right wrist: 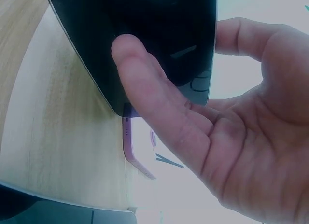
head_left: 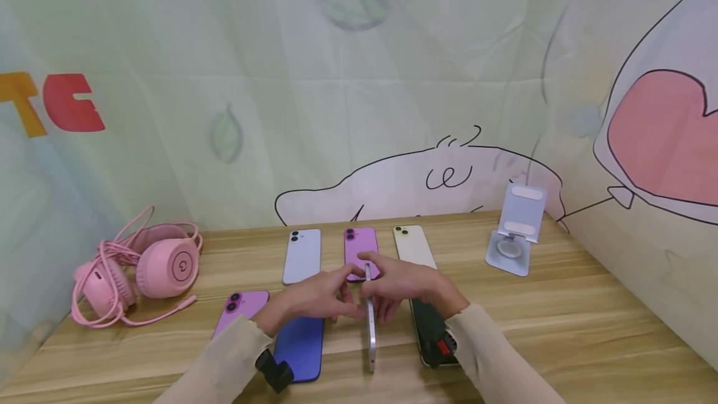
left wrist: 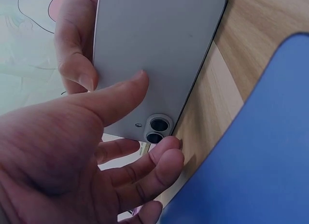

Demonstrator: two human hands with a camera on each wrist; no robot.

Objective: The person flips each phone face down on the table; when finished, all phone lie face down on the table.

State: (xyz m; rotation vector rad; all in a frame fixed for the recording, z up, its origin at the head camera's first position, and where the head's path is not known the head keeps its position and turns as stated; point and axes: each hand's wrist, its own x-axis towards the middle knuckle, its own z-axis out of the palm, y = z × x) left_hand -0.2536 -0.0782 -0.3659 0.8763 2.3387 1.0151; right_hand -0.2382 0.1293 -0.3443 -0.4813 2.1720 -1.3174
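A white smartphone [head_left: 371, 329] stands on its long edge on the wooden table, between the two hands. My right hand [head_left: 401, 280] grips it over the upper edge, with fingers [right wrist: 145, 84] lying across its dark screen [right wrist: 159, 21]. My left hand [head_left: 322, 293] is at the phone's camera end. The left thumb [left wrist: 120, 96] touches the pale back [left wrist: 154, 45], and the curled left fingers [left wrist: 154, 173] are around the corner by the two lenses [left wrist: 159, 125]. Under the left wrist lies a blue phone [head_left: 299, 348]; a dark phone [head_left: 430, 329] is below the right wrist.
Along the back lie a light-blue phone [head_left: 303, 257], a purple phone [head_left: 361, 242] and a cream phone [head_left: 415, 247]. Another purple phone [head_left: 241, 305] is left of the blue one. Pink headphones [head_left: 168, 267] sit at far left, a folding stand [head_left: 518, 223] at right. A printed curtain [head_left: 280, 80] hangs behind.
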